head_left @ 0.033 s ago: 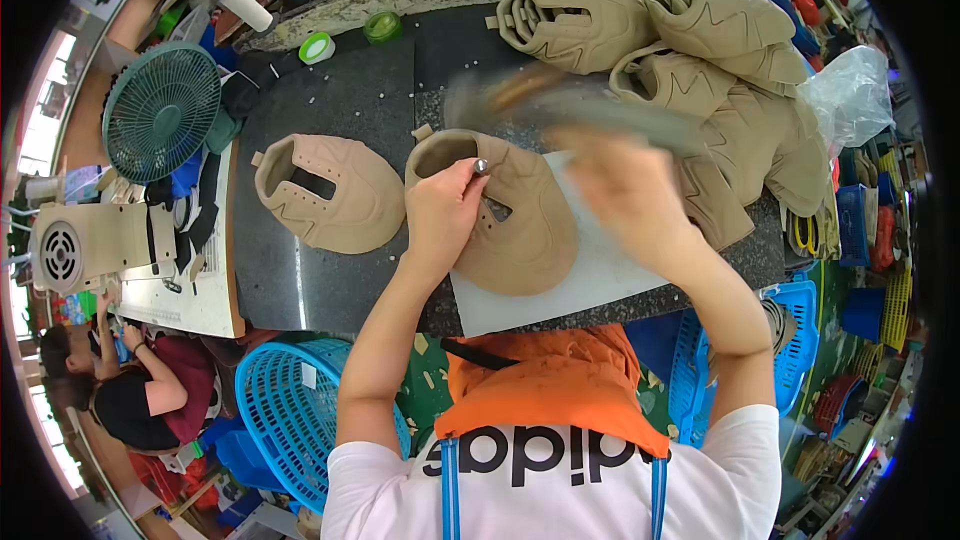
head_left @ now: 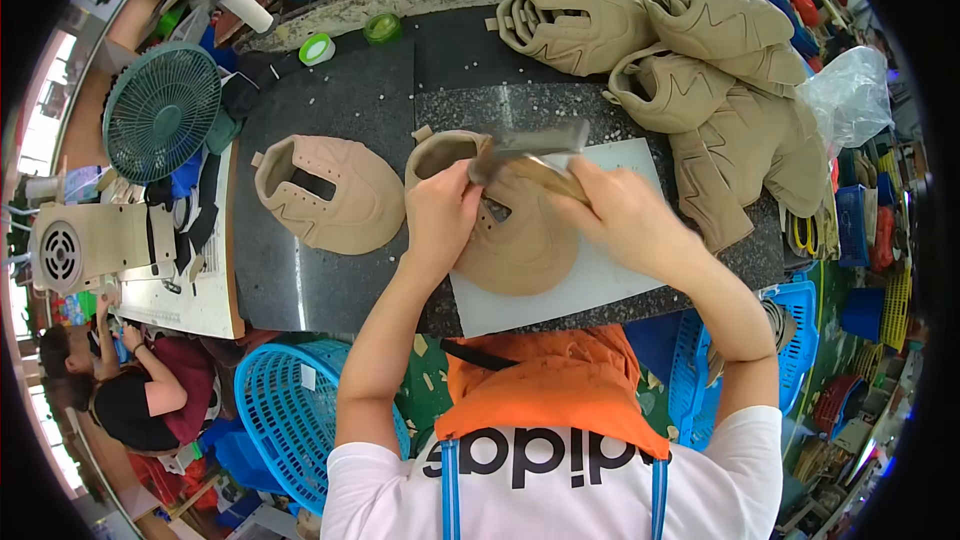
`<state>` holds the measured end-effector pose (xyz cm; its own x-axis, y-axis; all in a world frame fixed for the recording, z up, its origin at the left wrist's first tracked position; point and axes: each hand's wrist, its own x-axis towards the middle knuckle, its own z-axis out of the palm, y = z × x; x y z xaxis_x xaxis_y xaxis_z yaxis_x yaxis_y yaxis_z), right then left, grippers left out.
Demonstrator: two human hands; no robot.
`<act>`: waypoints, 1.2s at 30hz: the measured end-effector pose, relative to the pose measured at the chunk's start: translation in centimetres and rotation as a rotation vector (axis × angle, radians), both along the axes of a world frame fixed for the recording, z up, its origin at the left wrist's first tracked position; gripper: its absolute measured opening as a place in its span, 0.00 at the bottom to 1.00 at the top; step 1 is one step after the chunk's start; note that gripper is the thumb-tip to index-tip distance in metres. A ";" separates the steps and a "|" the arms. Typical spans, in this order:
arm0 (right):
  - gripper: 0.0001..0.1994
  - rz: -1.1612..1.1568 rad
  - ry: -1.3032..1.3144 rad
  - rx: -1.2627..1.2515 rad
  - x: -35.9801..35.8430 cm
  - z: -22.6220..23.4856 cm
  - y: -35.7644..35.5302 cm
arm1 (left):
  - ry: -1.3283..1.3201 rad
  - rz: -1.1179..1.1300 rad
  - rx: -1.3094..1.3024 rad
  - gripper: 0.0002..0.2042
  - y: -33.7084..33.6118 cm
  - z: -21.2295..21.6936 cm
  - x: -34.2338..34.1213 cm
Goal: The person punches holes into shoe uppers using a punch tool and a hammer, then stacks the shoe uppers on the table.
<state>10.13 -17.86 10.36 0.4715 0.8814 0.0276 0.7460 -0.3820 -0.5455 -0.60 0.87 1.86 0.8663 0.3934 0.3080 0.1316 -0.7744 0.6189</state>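
A beige shoe upper [head_left: 525,252] lies on a white board in front of me. My left hand [head_left: 445,210] is closed on a metal punch, held upright over the upper's lacing edge; the hammer hides the punch now. My right hand [head_left: 635,215] grips the wooden handle of a hammer [head_left: 540,140]. Its blurred metal head is at the punch's top, just above my left fingers. A second beige upper [head_left: 365,190], with a row of small holes by its opening, lies to the left.
The white board [head_left: 620,280] rests on a dark speckled table [head_left: 350,300]. Several more uppers [head_left: 680,90] are heaped at the right. Green tape rolls [head_left: 317,48] lie at the back. A green fan [head_left: 162,112] stands left; blue baskets [head_left: 290,410] flank me below. Another person [head_left: 150,390] sits far left.
My right hand has swung the hammer down and left, from above the board's far side onto the punch. My left hand and the upper have stayed in place.
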 end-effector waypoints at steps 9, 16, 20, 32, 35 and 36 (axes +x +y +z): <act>0.15 -0.110 -0.041 -0.068 -1.8 -5.1 -2.3 | -0.189 -0.050 -1.076 0.08 0.2 -0.5 -0.3; 0.14 -0.061 0.055 -0.066 -0.2 0.1 -2.3 | -0.088 0.063 -0.836 0.06 -0.5 -1.3 0.0; 0.09 -0.293 0.253 0.474 -1.6 3.8 -1.7 | -0.041 0.024 -0.509 0.05 -1.3 -0.6 -0.2; 0.11 -0.382 0.183 0.518 -0.8 7.3 -3.2 | -0.094 -0.032 -1.083 0.07 -0.2 -1.5 0.1; 0.08 -0.298 0.261 0.724 -1.6 5.7 -3.4 | -0.057 -0.055 -0.734 0.05 -1.3 -0.7 0.2; 0.10 -0.199 -0.586 0.590 -0.5 0.6 -4.1 | -0.026 -0.082 -0.413 0.04 -2.2 -0.1 0.4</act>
